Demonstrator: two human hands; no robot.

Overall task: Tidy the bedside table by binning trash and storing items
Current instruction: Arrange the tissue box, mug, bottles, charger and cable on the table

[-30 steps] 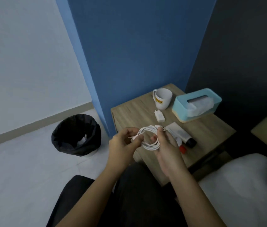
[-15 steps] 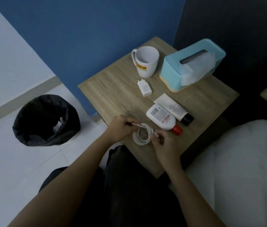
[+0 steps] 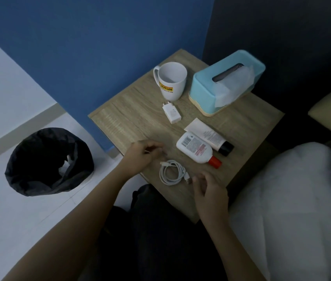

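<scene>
A coiled white charging cable (image 3: 171,172) lies on the wooden bedside table (image 3: 130,122) near its front edge, free of both hands. My left hand (image 3: 143,157) hovers just left of the coil with loosely curled fingers and nothing clearly in it. My right hand (image 3: 209,191) is just right of the coil, fingers apart, its tips close to the cable's plug. A white charger plug (image 3: 171,112), a white lotion bottle with a red cap (image 3: 195,148) and a white tube with a black cap (image 3: 209,136) lie further back.
A white mug (image 3: 172,82) and a light blue tissue box (image 3: 201,86) stand at the back of the table. A black-lined bin (image 3: 47,161) with some white scraps sits on the floor to the left. White bedding (image 3: 292,199) is on the right.
Both hands held the coiled cable above the table; it now lies on the tabletop and both hands have let go and drawn slightly apart. The camera has tilted down.
</scene>
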